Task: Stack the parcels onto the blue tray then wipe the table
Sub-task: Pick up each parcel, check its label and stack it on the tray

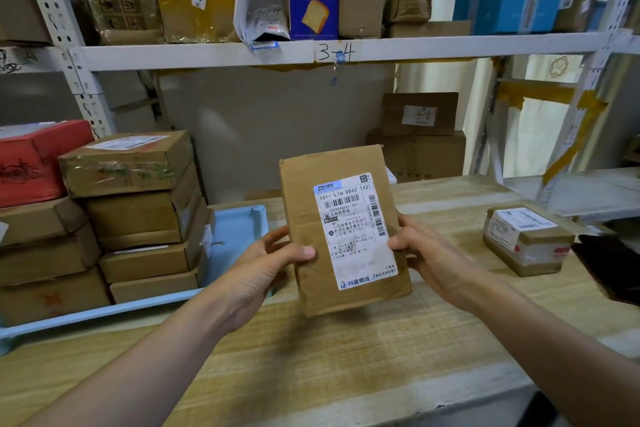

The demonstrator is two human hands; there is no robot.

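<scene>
**Coach:** Both hands have it: your left hand [268, 262] pinches the flat parcel [341, 230] on its left edge, thumb across the front, and your right hand [427, 253] grips the right edge the same way. It hangs clear of the wooden table [346, 357], tilted up with the shipping label [356, 229] facing you.

**Operator:** Where should it go?

**Coach:** Onto the blue tray [239, 229] to your left. Its bare corner sits just beside your left hand, next to the stacked boxes [145, 218] that already fill most of it. I'd judge that corner too small for this parcel, so the top of the nearest stack looks the better landing spot.

**Operator:** Any tips for setting it down?

**Coach:** Level it flat before you lower it, label up. Line its edges with the box beneath so the pile doesn't lean. Let go only once it rests fully.

**Operator:** And after that?

**Coach:** One small taped parcel [528, 239] sits on the table to your right. Wiping comes later.
</scene>
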